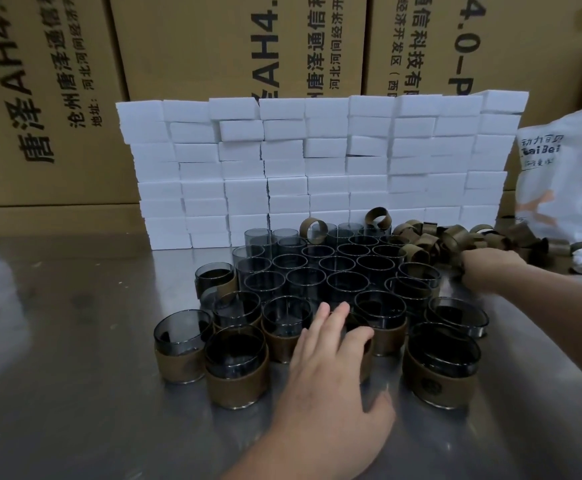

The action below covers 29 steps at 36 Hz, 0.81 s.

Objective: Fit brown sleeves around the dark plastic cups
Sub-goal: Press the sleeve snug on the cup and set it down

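- Right hand (pixel 490 266) is nearer the heap of loose brown band-shaped sleeves (pixel 452 239) at right — fingers buried, grasp cannot be told.
- Left hand (pixel 331 368) is spread loose, holding nothing, over the dark translucent plastic cups (pixel 381 315).

- The left hand (pixel 334 368) lay palm down at low centre; its fingers (pixel 320 317) were nearly straight and slightly spread; its bare left forearm (pixel 300 445) rose from the bottom edge.
- The right hand (pixel 490 266) reached forward at the right, knuckles up, blurred; its fingertips were hidden; the right forearm (pixel 566 289) entered from the right edge.
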{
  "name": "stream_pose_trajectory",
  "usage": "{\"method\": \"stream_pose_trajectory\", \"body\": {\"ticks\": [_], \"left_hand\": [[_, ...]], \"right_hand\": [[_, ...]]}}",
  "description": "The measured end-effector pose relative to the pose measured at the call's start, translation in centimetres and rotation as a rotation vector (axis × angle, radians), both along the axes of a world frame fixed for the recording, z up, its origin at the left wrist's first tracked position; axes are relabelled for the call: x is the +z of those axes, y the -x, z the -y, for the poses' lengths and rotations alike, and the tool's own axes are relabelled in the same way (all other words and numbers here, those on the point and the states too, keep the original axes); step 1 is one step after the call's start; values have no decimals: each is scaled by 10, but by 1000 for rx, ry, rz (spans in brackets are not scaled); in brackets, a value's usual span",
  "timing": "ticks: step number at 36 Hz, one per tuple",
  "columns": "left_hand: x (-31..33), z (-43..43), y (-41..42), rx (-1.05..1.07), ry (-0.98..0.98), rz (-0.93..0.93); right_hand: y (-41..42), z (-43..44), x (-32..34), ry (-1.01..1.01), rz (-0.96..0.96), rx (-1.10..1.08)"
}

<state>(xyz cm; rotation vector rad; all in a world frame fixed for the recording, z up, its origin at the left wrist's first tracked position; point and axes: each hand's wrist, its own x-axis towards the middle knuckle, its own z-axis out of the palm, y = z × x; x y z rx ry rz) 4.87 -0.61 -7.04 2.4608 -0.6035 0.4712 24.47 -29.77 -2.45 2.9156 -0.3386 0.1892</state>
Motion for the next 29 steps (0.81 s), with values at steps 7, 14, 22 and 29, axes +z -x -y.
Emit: {"method": "stream_pose_trajectory", "body": {"ticks": [7, 14, 22, 29], "left_hand": [[-1, 0, 0, 4, 5, 0], [-2, -1, 1, 12, 8, 9], [0, 0, 1, 23, 23, 10], [-1, 0, 0, 13, 31, 12]], "right_hand": [[10, 0, 14, 29, 15, 16], [25, 7, 22, 61, 93, 104], [50, -37, 54, -101, 234, 248], [56, -115, 67, -427, 112, 347]]}}
